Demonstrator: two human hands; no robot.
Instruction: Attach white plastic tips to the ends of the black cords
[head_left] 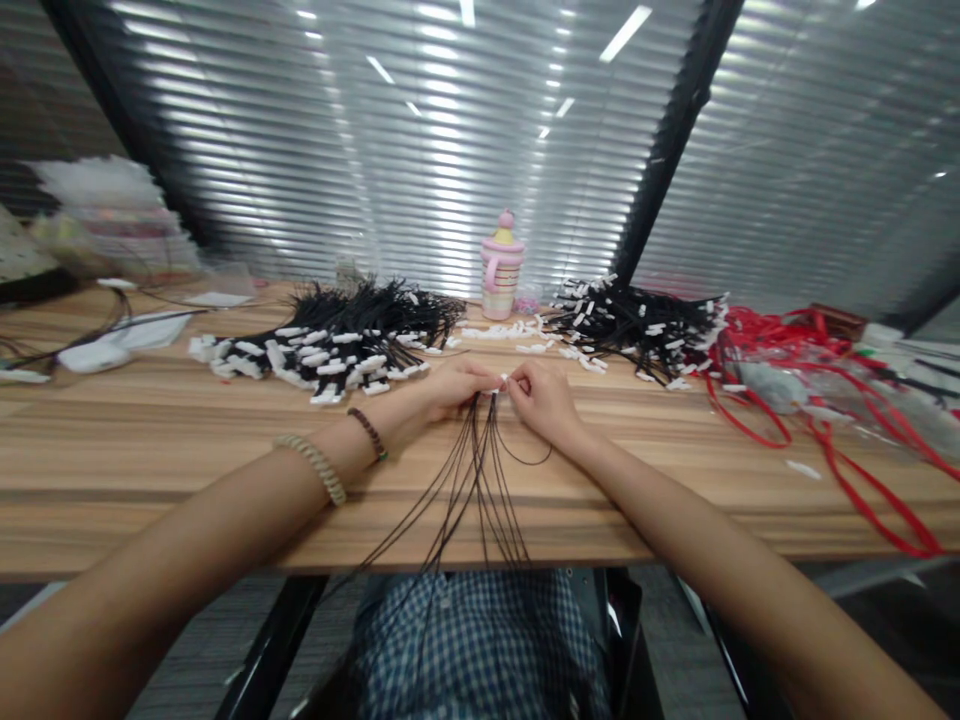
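Note:
Near the middle of the wooden table, my left hand (pixel 459 385) pinches a small white connector (pixel 496 386) from its left side. Thin black wires (pixel 478 460) hang from that connector, fan out toward me and drop over the table's front edge. My right hand (pixel 541 398) is closed at the connector's right end, fingertips pressed together and nearly touching the left fingertips. One wire loops below the right hand. Behind the left hand lies a pile of black wires with white connectors (pixel 330 350); a second such pile (pixel 637 325) is behind and right of the right hand.
Loose white connectors (pixel 517 330) lie between the piles, before a pink cup (pixel 502 270). Red straps (pixel 862 480) and plastic bags cover the right side. A white mouse-like object (pixel 94 356) and cables are at the left. Blinds stand behind the table (pixel 187 500).

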